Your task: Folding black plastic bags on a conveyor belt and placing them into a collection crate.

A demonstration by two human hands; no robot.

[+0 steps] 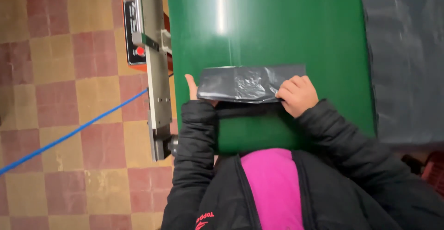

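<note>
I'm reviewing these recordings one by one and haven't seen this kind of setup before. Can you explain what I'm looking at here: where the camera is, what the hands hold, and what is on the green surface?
There is no robot here. The one picture comes from a camera worn on a person's head, looking down, so you see their black jacket sleeves and both bare hands. The left hand and the right hand hold a folded dark grey plastic bag by its two ends, flat on a green table. The left hand is mostly hidden behind the bag, with only a thumb or finger showing; the right hand's fingers curl onto the bag's edge. A larger dark plastic sheet lies on the table's right side. Along the left edge runs a long metal bar device with a small control panel bearing a red button. A blue cable crosses the checkered tile floor.
</note>
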